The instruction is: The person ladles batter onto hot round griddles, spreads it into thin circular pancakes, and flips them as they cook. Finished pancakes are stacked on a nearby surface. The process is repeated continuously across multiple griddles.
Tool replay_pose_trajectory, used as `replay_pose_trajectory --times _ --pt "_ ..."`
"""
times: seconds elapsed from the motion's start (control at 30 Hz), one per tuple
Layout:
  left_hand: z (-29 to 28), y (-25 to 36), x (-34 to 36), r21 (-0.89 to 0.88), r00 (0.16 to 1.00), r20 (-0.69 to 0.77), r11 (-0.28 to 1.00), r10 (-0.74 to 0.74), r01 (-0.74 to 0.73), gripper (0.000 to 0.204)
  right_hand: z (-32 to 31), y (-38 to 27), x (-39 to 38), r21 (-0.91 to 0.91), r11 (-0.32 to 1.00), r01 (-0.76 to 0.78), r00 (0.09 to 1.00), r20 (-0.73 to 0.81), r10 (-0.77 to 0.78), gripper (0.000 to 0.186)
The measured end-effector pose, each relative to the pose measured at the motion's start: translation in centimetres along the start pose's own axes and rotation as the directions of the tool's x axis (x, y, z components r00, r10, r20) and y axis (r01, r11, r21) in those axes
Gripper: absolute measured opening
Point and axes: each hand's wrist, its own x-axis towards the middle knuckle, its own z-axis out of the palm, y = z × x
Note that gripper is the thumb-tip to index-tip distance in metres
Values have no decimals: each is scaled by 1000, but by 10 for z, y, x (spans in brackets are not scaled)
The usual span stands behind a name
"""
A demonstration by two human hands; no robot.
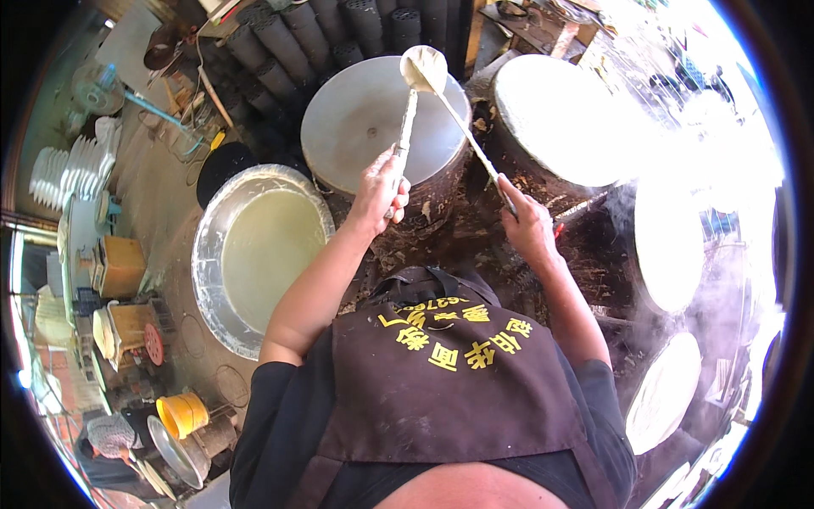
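My left hand (pixel 381 195) is closed around a pale, batter-coated stick (pixel 409 119), held upright in front of me. Its top end meets the bowl of a ladle (pixel 423 68), so I cannot make out what kind of tool it is. In my right hand (pixel 530 225) is the ladle's long thin handle, slanting up to the left. Ladle and stick are both above a round grey griddle plate (pixel 348 127) on a dark drum-shaped stove (pixel 441 182). To the left stands a large metal basin (pixel 212 293) of creamy, pale liquid batter (pixel 275 254).
More round stoves with white tops (pixel 551 119) curve around my right side, amid steam. Dark cylindrical coal briquettes (pixel 284 47) are stacked behind the griddle. At left are a fan (pixel 97 89), wooden stools (pixel 123 267) and a yellow bucket (pixel 182 416). Another person (pixel 110 441) is at lower left.
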Motion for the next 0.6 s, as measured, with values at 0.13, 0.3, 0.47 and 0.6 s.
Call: replay_pose_trajectory --times 0.13,0.3,0.47,0.6 --pt "10 -22 34 354 983 -112 930 147 -99 44 18 4 7 -107 983 -152 984 74 160 62" --pt "-30 -36 73 930 724 70 218 686 -296 42 49 35 3 -119 976 -183 981 41 189 62" --pt "-44 43 55 986 695 101 -166 712 26 43 63 34 5 -81 978 -191 982 1 191 60" --pt "-72 72 56 982 561 -27 127 827 -141 48 76 25 9 -24 978 -208 978 0 209 55"
